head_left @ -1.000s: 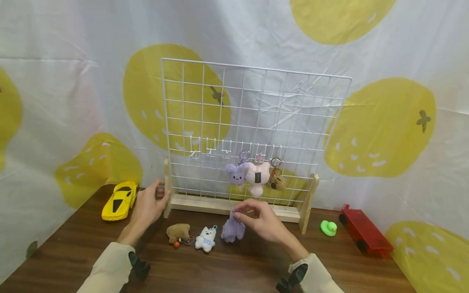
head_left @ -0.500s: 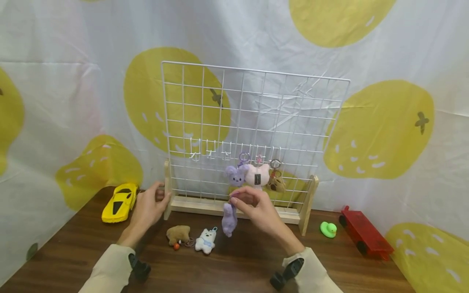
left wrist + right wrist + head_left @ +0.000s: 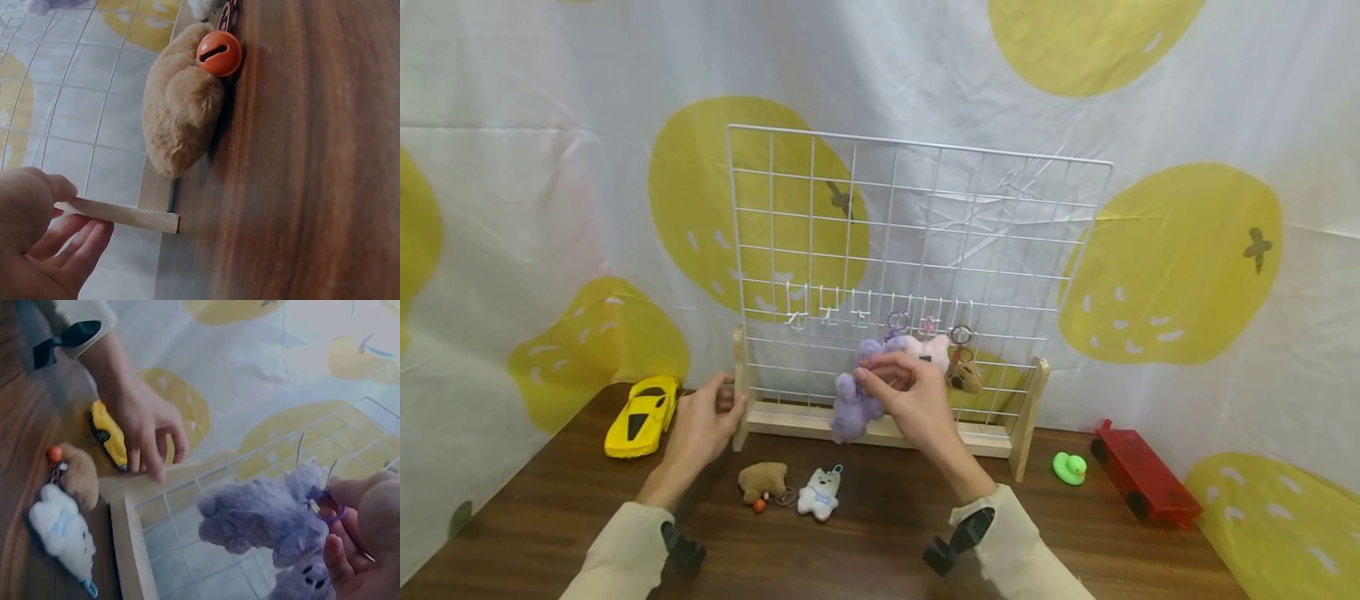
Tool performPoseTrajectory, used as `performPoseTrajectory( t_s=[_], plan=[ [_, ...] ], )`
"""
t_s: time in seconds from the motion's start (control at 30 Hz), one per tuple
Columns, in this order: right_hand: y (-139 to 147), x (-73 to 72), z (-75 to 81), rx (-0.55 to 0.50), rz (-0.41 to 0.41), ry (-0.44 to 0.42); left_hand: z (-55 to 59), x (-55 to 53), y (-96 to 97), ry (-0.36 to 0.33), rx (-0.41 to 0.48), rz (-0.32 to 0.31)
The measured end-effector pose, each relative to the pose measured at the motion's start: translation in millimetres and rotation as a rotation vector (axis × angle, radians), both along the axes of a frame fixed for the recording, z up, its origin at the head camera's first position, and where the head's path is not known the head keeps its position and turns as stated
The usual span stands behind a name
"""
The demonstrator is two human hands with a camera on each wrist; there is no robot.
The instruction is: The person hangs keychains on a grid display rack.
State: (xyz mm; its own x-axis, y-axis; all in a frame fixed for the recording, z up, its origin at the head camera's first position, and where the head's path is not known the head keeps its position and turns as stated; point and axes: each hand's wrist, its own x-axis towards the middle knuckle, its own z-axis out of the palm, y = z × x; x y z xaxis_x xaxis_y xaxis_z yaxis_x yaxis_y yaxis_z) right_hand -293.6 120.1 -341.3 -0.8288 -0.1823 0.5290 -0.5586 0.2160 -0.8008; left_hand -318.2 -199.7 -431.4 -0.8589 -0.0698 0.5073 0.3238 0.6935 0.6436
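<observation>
My right hand [image 3: 910,396] pinches the purple ring [image 3: 334,515] of a purple plush keychain [image 3: 852,414], which dangles in front of the wire grid rack. My left hand [image 3: 703,417] grips the left wooden upright [image 3: 134,217] of that rack, thumb on one side and fingers on the other. Behind the right hand, another purple plush keychain [image 3: 300,584], a pink one [image 3: 934,348] and a brown one [image 3: 967,377] hang from hooks, partly covered by one another or by the hand. Several white hooks [image 3: 828,317] further left carry nothing.
On the brown table [image 3: 820,558] lie a tan plush keychain [image 3: 762,481] with an orange bell [image 3: 219,54] and a white bear keychain [image 3: 818,494]. A yellow toy car [image 3: 642,417] is at left; a green duck [image 3: 1069,468] and red toy trailer [image 3: 1146,475] are at right.
My right hand has lifted the purple plush keychain off the table, up and slightly left, to in front of the rack. The left hand has kept its grip on the upright.
</observation>
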Motion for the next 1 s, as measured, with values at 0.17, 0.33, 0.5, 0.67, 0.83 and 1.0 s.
performPoseTrajectory(
  t_s=[0.17, 0.33, 0.5, 0.67, 0.83, 1.0],
  plan=[
    [-10.4, -3.2, 10.8, -0.102, -0.023, 0.013, 0.2, -0.1, -0.2, 0.012, -0.013, -0.001],
    [-18.1, -3.6, 20.1, -0.124, -0.042, 0.04, -0.4, -0.5, -0.5, 0.011, -0.012, -0.001],
    [-23.6, -3.9, 24.9, -0.18, -0.052, 0.051, -0.7, 0.6, 0.4, 0.015, -0.016, -0.001],
    [-27.4, -6.5, 27.1, -0.207, -0.101, 0.033, -0.5, 1.3, 1.2, 0.019, -0.023, 0.001],
    [-32.2, -12.1, 27.2, -0.198, -0.143, 0.007, -1.4, 0.9, 1.2, 0.021, -0.025, 0.007],
    [-38.0, -17.3, 25.6, -0.19, -0.169, -0.013, -1.5, 1.3, 1.1, 0.021, -0.022, 0.006]
  ],
)
